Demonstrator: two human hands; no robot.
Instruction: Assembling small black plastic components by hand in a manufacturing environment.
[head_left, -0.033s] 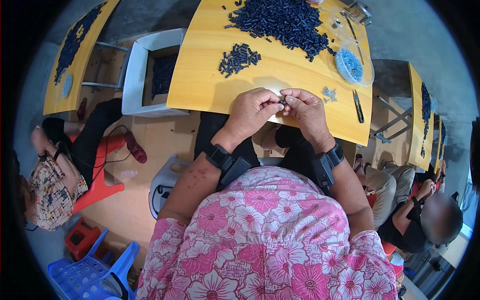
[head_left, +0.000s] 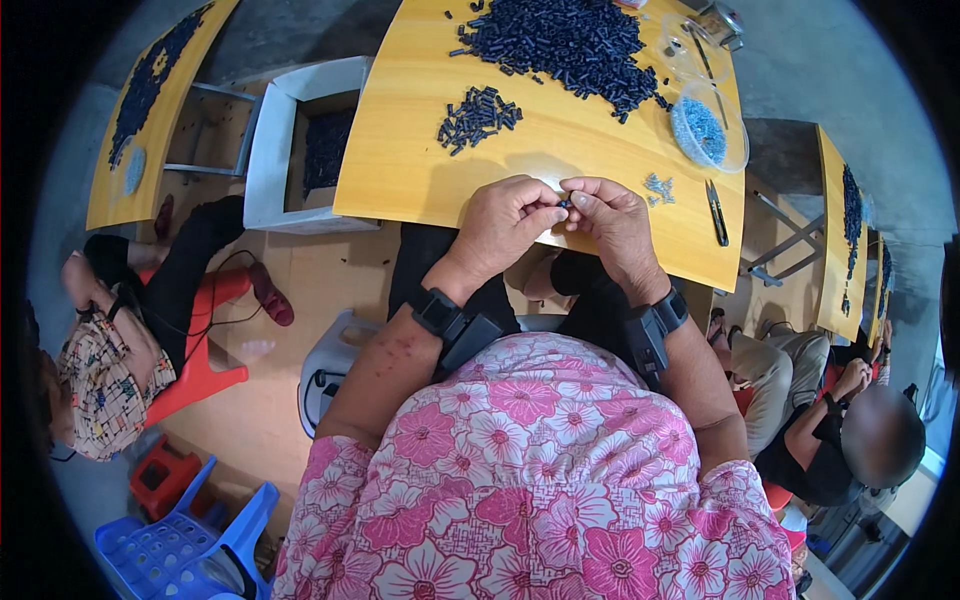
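Over the near edge of the yellow table (head_left: pixel 400 180), my left hand (head_left: pixel 505 225) and my right hand (head_left: pixel 615 228) meet fingertip to fingertip. Both are pinched on one small dark cylindrical piece (head_left: pixel 564 203), mostly covered by the fingers. Beyond my left hand lies a small heap of short black tubular pieces (head_left: pixel 480 118), and farther back a much larger heap of the same (head_left: pixel 560 45). To the right of my right hand are several small clear-bluish bits (head_left: pixel 658 188) and a pair of black-handled thread snips (head_left: pixel 716 212).
A clear round tub of light-blue bits (head_left: pixel 700 130) stands at the table's right edge, with a clear lid and a metal tin (head_left: pixel 718 25) behind. An open white box (head_left: pixel 270 150) adjoins the left edge. People sit at tables on both sides. A blue plastic chair (head_left: pixel 180 550) is lower left.
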